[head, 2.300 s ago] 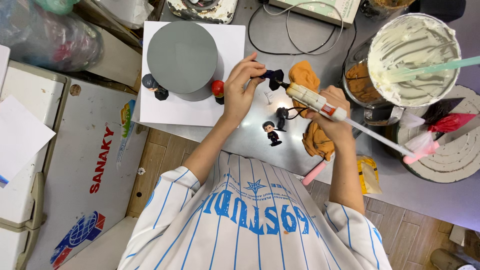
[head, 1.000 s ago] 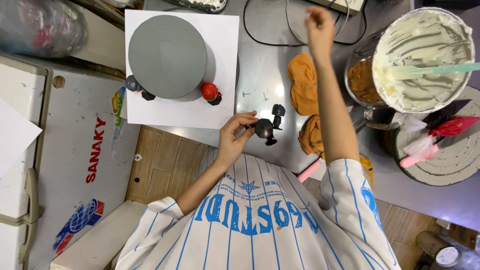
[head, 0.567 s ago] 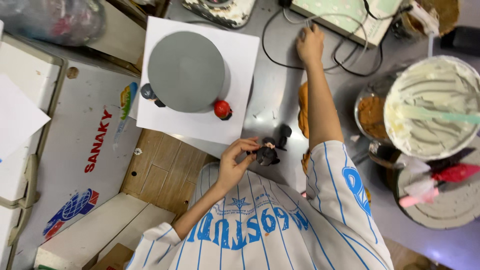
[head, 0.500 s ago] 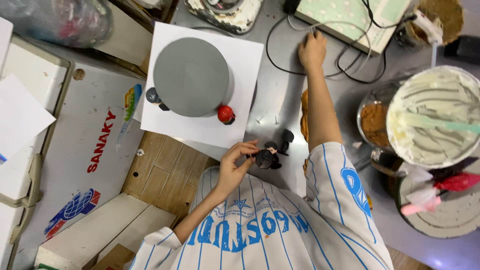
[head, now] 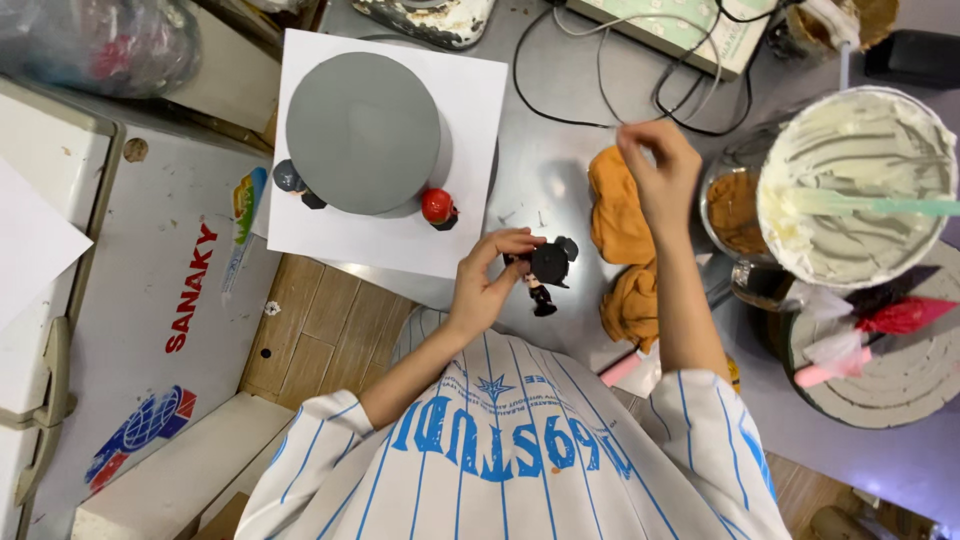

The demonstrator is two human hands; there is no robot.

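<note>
Left hand: the left hand [head: 487,283] pinches a small black dark-haired figurine [head: 546,270] between fingertips, holding it just below and to the right of the round grey fondant cake [head: 363,132].
Right hand: the right hand [head: 660,175] is raised to the right of the cake, fingers loosely curled; whether it grips anything I cannot tell.
Cake: it stands on a white square sheet [head: 475,100] on the grey metal table [head: 560,170].
Beside the cake: a small red-topped figurine [head: 437,207] touches its lower right edge; a small dark grey figurine [head: 293,181] sits at its lower left edge.
Further right of the cake: crumpled orange cloth [head: 618,215], then a large bowl of white cream [head: 860,185] with a pale green spatula [head: 880,205] in it.
</note>
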